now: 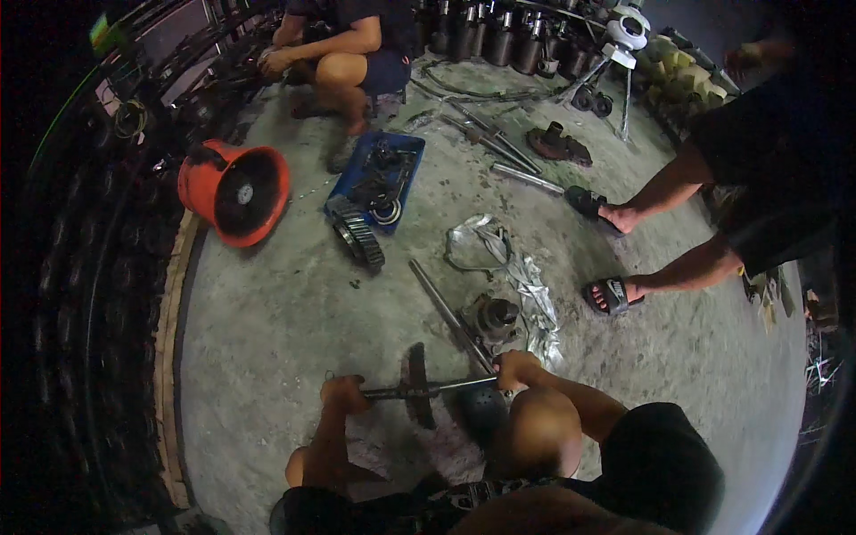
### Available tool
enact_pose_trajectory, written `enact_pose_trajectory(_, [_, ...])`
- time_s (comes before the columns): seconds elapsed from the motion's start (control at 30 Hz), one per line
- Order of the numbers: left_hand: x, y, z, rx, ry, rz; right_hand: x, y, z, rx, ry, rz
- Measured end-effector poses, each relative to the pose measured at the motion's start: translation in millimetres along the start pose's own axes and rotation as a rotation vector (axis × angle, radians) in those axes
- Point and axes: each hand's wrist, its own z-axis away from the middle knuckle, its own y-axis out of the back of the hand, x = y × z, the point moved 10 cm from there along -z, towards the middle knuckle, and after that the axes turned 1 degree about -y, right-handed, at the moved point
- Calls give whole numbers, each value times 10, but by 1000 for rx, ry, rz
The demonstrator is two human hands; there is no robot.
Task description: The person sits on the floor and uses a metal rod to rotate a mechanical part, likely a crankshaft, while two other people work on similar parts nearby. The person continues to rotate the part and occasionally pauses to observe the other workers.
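Note:
My left hand [345,394] is closed round the left end of a metal shaft [464,383] held level just above my lap. At the other end, my right hand [519,368] grips the same shaft. Midway along it sits a dark narrow piece [417,385] standing crosswise, perhaps a disc seen edge-on. Beyond my right hand, a round metal part with a dark hub [496,316] stands on the floor. A long steel bar [446,308] lies beside it, its near end close to my right hand. Crumpled silvery sheeting [537,303] lies right of that part.
A toothed gear [357,236] leans against a blue tray [415,183] of metal parts. An orange drum-shaped fan [276,183] stands at left. One person sits far off, and another person's sandalled foot [613,296] is at right. More steel bars [499,143] lie further back.

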Motion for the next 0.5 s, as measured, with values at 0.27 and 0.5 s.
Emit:
enact_pose_trajectory(0.27, [-28,-19,-4,-25,6,8,-50,40,11,39,-17,-24])
enact_pose_trajectory(0.5, [51,108,68,11,-5,33,-35,92,124,17,-20,-30])
